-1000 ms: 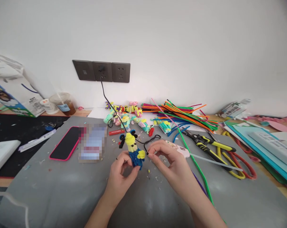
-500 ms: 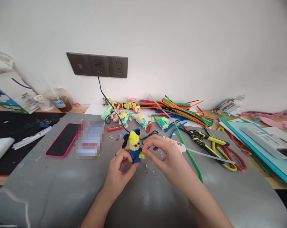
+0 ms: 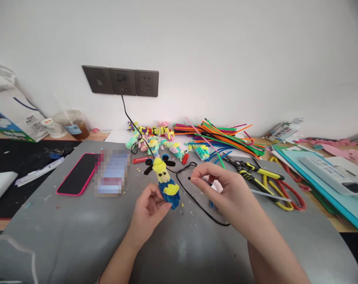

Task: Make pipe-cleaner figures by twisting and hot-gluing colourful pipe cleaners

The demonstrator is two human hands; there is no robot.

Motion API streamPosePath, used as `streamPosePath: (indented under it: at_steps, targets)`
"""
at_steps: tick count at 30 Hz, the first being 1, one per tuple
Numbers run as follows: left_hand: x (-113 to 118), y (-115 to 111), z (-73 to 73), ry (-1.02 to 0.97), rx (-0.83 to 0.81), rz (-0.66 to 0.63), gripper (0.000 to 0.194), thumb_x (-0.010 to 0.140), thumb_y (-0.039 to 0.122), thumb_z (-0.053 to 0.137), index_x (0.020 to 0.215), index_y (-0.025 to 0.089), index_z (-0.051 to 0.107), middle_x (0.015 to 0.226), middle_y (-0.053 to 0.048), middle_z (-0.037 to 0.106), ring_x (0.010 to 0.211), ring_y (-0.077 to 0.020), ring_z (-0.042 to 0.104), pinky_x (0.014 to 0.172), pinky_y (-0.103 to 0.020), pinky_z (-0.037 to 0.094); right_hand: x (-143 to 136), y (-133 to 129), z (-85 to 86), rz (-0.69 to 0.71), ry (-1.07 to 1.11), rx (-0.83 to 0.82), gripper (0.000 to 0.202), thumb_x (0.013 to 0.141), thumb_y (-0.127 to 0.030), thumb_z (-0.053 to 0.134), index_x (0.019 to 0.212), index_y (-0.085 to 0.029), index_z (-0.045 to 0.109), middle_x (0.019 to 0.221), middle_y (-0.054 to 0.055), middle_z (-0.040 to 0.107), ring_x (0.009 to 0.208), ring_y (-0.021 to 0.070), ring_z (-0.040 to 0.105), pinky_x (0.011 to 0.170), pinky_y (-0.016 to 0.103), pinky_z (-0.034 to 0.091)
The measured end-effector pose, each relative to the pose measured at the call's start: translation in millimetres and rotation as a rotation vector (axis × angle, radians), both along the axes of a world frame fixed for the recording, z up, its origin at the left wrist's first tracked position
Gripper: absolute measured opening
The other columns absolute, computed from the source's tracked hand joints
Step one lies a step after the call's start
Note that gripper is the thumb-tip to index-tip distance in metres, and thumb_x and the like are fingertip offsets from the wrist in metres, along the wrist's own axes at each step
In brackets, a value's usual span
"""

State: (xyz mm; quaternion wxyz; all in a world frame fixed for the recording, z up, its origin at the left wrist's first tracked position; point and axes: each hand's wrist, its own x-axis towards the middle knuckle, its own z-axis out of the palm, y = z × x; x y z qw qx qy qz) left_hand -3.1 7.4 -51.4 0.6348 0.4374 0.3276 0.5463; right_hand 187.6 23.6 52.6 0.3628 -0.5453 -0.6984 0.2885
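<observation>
My left hand point(image 3: 149, 209) is closed around the lower body of a small pipe-cleaner dog doll point(image 3: 165, 177). The doll has a yellow cap and face, black ears with blue, a blue outfit and a yellow piece across its front. It tilts slightly above the grey mat. Off to its right, my right hand point(image 3: 217, 185) is raised, with thumb and forefinger pinched on a small black piece point(image 3: 189, 178). A pale pink tool point(image 3: 216, 184) lies mostly hidden behind that hand, and a black cord point(image 3: 196, 197) loops between the hands.
Pipe cleaners point(image 3: 226, 136) are bundled by the wall, with several fuzzy figures point(image 3: 153, 144) alongside. Black-yellow pliers point(image 3: 250, 173) and scissors point(image 3: 297, 201) lie right. A pink-edged phone point(image 3: 78, 173) rests left on the grey mat point(image 3: 63, 232). A cup point(image 3: 75, 124) stands behind.
My right hand has moved away from the doll to the right, a small black piece now showing at its fingertips. The doll has turned more toward me in my left hand.
</observation>
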Motion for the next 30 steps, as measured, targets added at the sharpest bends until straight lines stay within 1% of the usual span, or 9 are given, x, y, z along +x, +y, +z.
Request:
streamPosePath:
  at_steps: [3,7,10,14,22,30]
  targets:
    - [2,0,-0.2,-0.008,0.017,-0.02,0.025,0.084,0.026,0.075,0.08,0.021,0.051,0.081,0.001,0.06,0.077,-0.0128,0.063,0.074,-0.023,0.051,0,-2,2.4,0.026,-0.018,-0.006,0.014,0.091,-0.027,0.058,0.079,-0.023,0.064,0.078,0.002,0.065,0.075,0.0196,0.06,0.063,0.029,0.042]
    - [6,-1,-2.0,0.005,0.088,-0.039,0.021,0.086,0.022,0.073,0.084,0.021,0.052,0.084,0.002,0.06,0.078,-0.0098,0.061,0.071,-0.017,0.049,-7,-4,2.9,0.088,-0.049,0.018,0.015,0.09,-0.019,0.057,0.077,-0.023,0.062,0.082,0.003,0.064,0.078,0.0195,0.058,0.07,0.031,0.044]
    - [7,-2,-2.3,0.034,0.141,-0.025,0.018,0.087,0.019,0.071,0.084,0.021,0.054,0.086,0.003,0.057,0.077,-0.0076,0.059,0.069,-0.014,0.048,-12,-5,2.0,0.09,-0.073,0.011,0.016,0.088,-0.011,0.059,0.077,-0.022,0.062,0.084,0.002,0.064,0.079,0.0189,0.059,0.071,0.031,0.044]
    - [9,-2,-2.4,0.077,0.162,0.008,0.017,0.087,0.018,0.071,0.083,0.021,0.054,0.09,0.003,0.056,0.08,-0.0075,0.058,0.07,-0.013,0.047,-14,-4,0.4,0.094,-0.095,0.013,0.018,0.086,-0.006,0.062,0.076,-0.021,0.062,0.083,0.002,0.064,0.08,0.0191,0.06,0.072,0.031,0.043]
    - [8,-2,-4.8,0.129,0.206,0.009,0.017,0.089,0.014,0.067,0.085,0.022,0.053,0.096,0.002,0.057,0.087,-0.0089,0.059,0.078,-0.016,0.049,-13,0,0.6,0.123,-0.163,-0.017,0.019,0.087,-0.007,0.063,0.075,-0.022,0.062,0.084,0.001,0.066,0.081,0.0192,0.06,0.072,0.031,0.043]
    - [8,-4,-3.7,0.217,0.262,0.04,0.019,0.087,0.01,0.066,0.084,0.023,0.052,0.098,0.002,0.058,0.089,-0.0096,0.059,0.08,-0.016,0.05,-13,0,0.7,0.087,-0.222,-0.013,0.019,0.084,-0.009,0.065,0.071,-0.022,0.064,0.082,0.001,0.069,0.08,0.0206,0.061,0.071,0.031,0.043]
